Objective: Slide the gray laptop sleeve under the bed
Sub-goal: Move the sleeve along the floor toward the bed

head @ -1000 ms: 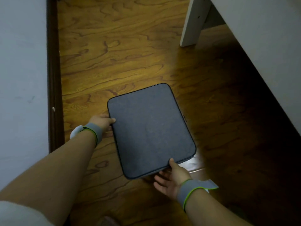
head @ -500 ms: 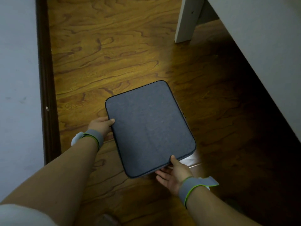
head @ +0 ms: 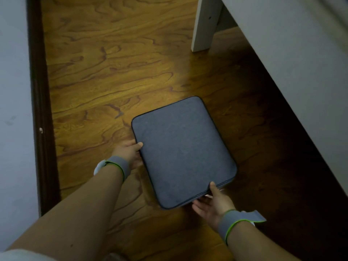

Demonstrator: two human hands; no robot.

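Observation:
The gray laptop sleeve (head: 183,150) is a flat dark-gray rectangle with rounded corners, held nearly level just above the wooden floor. My left hand (head: 130,153) grips its left edge, thumb on top. My right hand (head: 212,202) holds its near right corner, thumb on top and fingers beneath. The bed (head: 293,59) is a white frame running down the right side, with dark shadowed floor beneath its edge. The sleeve lies left of that edge, outside the shadowed gap.
A white bed leg (head: 204,25) stands on the floor at the upper right. A white wall with a dark brown baseboard (head: 40,110) runs down the left. Wood-grain floor (head: 113,72) stretches between the wall and the bed.
The sleeve and both hands sit further right in the view and nearer the bed's edge than a second ago. Both grips are unchanged.

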